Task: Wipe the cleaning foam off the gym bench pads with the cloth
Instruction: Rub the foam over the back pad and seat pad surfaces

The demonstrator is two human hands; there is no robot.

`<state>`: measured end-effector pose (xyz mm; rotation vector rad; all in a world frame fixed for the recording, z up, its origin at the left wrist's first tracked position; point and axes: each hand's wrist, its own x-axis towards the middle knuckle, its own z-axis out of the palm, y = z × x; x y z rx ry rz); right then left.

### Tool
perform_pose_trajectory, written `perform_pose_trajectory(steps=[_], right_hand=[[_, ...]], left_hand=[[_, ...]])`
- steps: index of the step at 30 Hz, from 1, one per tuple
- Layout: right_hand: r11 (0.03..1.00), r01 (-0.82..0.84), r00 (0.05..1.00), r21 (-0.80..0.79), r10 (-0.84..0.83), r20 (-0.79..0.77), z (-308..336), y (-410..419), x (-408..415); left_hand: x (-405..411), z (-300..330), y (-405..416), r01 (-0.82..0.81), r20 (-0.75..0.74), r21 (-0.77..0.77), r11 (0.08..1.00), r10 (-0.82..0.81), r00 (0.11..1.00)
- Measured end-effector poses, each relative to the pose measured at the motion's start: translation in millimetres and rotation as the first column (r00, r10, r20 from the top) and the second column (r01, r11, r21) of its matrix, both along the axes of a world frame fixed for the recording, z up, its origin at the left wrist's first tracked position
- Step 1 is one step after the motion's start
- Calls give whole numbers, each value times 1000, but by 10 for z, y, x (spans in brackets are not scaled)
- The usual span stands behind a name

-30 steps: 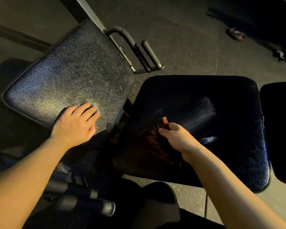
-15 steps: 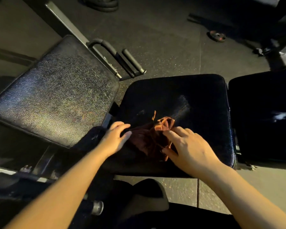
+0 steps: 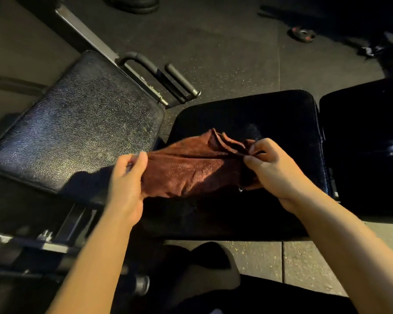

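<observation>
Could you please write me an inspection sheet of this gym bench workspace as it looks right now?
Surface: middle bench pad, dark; no foam can be made out in the dim light.
Job's things: rust-brown cloth stretched between both hands above the middle pad; left bench pad textured and speckled; right bench pad has a pale glossy patch.
Clutter: small weight plate on the floor far right.
Grippers: left hand grips the cloth's left edge; right hand pinches its bunched right end.
Cables: nothing seen.
Surroundings: speckled rubber floor; padded handles on the bench frame.
</observation>
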<state>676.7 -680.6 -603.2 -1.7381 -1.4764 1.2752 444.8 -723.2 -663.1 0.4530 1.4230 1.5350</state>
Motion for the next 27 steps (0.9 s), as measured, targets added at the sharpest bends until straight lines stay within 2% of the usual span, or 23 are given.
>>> perform_pose_trajectory(steps=[1, 2, 3, 5, 7, 9, 10, 11, 13, 14, 15, 16, 17, 18, 19, 20, 21, 22, 23, 25, 26, 27], right_hand=[[998, 8, 993, -63, -16, -120, 9, -13, -42], [995, -29, 987, -99, 13, -157, 10, -39, -79], [990, -88, 989, -106, 74, -128, 0, -63, -113], [978, -186, 982, -95, 187, 8, -46, -92, -153], [972, -235, 949, -24, 235, 212, -63, -82, -142], [959, -260, 892, 111, 195, 409, -45, -40, -75], [950, -269, 858, 160, 161, 487, -23, -26, -26], [946, -269, 822, 179, 129, 554, -5, -4, 35], [949, -268, 747, 165, 96, 658, 3, 34, 178], [955, -258, 730, 149, 92, 677, 7, 40, 250], [960, -242, 733, 139, 87, 675, 16, 40, 319], [962, -235, 730, 136, 82, 678, 47, 33, 370], [961, -238, 712, 145, 71, 698, 80, 28, 423], [954, -253, 691, 162, 61, 720, 120, 12, 473], [942, -288, 676, 171, 74, 733, 158, -7, 513], [935, -309, 693, 173, 97, 714, 201, -31, 556], [931, -320, 741, 176, 130, 659, 226, -63, 614], [923, -338, 773, 186, 160, 614, 244, -117, 688], [895, -390, 752, 217, 174, 635, 250, -182, 767], [789, -585, 534, 186, 203, 821, 184, -311, 910], [727, -671, 439, 146, 231, 869, 101, -367, 955], [689, -718, 382, 104, 264, 886, 11, -409, 961]], left_hand=[[-14, 111, -34, -38, -2, 39, 999, 38, 999], [-19, 223, -58, -68, -12, 73, 995, 69, 998], [-10, 313, -79, -87, -40, 104, 991, 91, 995], [67, 354, -117, -53, -233, 144, 988, 86, 969], [304, 277, -181, 99, -419, 129, 987, -36, 907], [638, 126, -294, 308, -447, 92, 947, -237, 862], [804, 49, -358, 432, -437, 71, 899, -362, 823], [966, -13, -426, 577, -446, 31, 816, -505, 739], [1173, -130, -537, 787, -518, -75, 612, -699, 493], [1191, -188, -560, 821, -557, -67, 567, -704, 441], [1173, -219, -562, 810, -594, -9, 587, -655, 468], [1127, -268, -549, 755, -641, 61, 652, -555, 531], [1088, -323, -518, 688, -739, 111, 717, -403, 540], [1051, -390, -484, 646, -858, 111, 755, -255, 446], [1035, -452, -450, 640, -947, 58, 766, -161, 279], [1044, -504, -419, 669, -984, -46, 742, -148, 96], [1063, -553, -366, 702, -984, -144, 697, -175, -29], [1066, -603, -311, 734, -974, -197, 650, -214, -73], [1061, -663, -244, 767, -965, -212, 605, -255, -66], [1035, -797, -96, 809, -960, -203, 552, -273, -54], [1004, -834, -4, 817, -960, -191, 544, -277, -40], [969, -887, 107, 816, -952, -194, 544, -306, -22]])
